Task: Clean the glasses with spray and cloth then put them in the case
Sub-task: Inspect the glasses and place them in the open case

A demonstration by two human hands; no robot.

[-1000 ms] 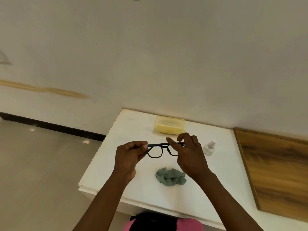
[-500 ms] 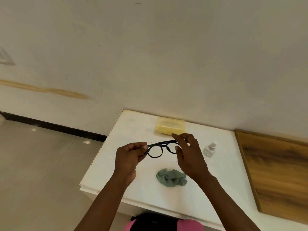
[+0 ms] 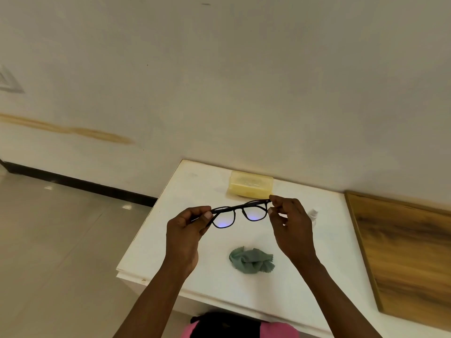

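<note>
1 pair of glasses [image 3: 240,211], 1 yellow case [image 3: 251,186] at 12 o'clock, 1 green cloth [image 3: 251,261] at 6, 1 spray bottle [image 3: 313,215] at 3, mostly hidden. 2 hands: left [image 3: 186,230], right [image 3: 291,225]. 1 white bench [image 3: 185,191], 1 wooden board [image 3: 402,252].

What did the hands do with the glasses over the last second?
The right hand slid from the middle of the glasses out to their right end, which it now pinches. The left hand kept its grip on the left end. The cloth, yellow case and spray bottle stayed where they were on the table.
</note>
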